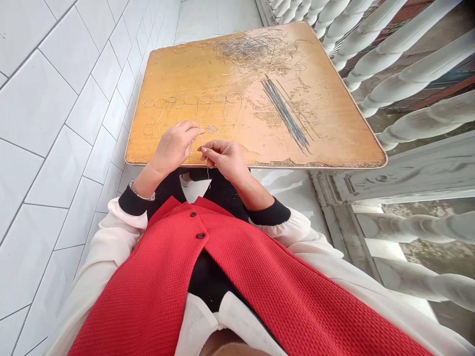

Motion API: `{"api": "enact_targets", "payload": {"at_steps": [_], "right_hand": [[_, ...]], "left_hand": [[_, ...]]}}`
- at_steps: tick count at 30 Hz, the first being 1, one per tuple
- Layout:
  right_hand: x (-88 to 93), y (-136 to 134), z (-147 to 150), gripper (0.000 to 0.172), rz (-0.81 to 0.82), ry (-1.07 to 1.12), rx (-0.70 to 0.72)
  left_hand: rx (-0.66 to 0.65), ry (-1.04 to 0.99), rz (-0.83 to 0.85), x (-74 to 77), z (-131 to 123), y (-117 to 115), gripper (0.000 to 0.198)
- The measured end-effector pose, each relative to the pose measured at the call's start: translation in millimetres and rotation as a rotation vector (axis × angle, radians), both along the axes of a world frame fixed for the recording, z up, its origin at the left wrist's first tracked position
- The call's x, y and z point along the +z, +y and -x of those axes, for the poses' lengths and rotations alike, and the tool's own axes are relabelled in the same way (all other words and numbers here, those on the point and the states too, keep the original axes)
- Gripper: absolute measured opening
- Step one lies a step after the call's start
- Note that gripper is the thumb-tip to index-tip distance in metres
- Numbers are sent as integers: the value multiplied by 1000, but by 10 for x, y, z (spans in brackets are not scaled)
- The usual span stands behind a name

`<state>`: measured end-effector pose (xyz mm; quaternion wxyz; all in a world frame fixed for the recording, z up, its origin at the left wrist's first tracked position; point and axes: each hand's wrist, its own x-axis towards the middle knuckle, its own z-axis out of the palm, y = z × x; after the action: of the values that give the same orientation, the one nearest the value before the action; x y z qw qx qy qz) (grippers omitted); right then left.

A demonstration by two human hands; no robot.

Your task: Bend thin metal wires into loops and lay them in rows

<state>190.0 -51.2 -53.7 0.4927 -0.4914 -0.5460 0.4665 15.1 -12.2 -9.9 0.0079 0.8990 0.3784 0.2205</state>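
My right hand [225,157] is closed in a pinch at the table's near edge, thumb against forefinger, on a thin wire [208,177] whose loose end dangles below the fingers. Just to its left, my left hand [178,144] has its fingers bent and drawn together, tips by the upper part of the same wire. The fine detail between the fingertips is too small to make out. Beyond both hands, several wires bent into loops with tails [202,105] lie in rows on the wooden tabletop [178,69].
A bundle of straight dark wires [285,116] lies slantwise on the right of the table. At the far edge sits a tangled heap of wire [256,47]. A white tiled wall [74,113] runs along the left, a white balustrade [401,74] along the right.
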Motion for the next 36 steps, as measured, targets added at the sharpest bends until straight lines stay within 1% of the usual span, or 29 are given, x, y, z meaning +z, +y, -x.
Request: {"api": "enact_targets", "payload": {"at_steps": [3, 8, 12, 14, 16, 18, 21, 24, 30, 33, 36], "right_hand": [[-6, 0, -11, 16, -44, -112, 8], [-10, -6, -33, 23, -118, -259, 31], [-28, 10, -59, 36, -230, -330, -28], [-37, 28, -65, 39, -271, -369, -59], [-41, 50, -57, 35, -298, -423, -80], [-41, 67, -35, 27, -302, -470, -96], [-39, 77, 2, 19, -288, -516, -106], [-39, 72, 28, 20, -323, -601, -116], [-68, 48, 77, 25, -402, -792, -212], [-113, 59, 98, 22, -418, -805, -241], [-179, 89, 110, 18, -430, -768, -275]], "left_hand": [[43, 52, 64, 66, -5, 5, 30], [135, 22, 133, 85, -15, -16, 27], [152, -30, 171, 87, -15, 1, 25], [147, -70, 212, 84, -14, 34, 24], [148, -111, 266, 72, -15, 79, 23], [147, -156, 313, 51, -20, 123, 21], [128, -222, 338, 22, -36, 157, 18], [129, -233, 330, 11, -61, 150, 17], [144, -224, 331, 26, -103, 109, 18], [141, -247, 331, 30, -110, 96, 18], [170, -254, 342, 22, -125, 84, 17]]}}
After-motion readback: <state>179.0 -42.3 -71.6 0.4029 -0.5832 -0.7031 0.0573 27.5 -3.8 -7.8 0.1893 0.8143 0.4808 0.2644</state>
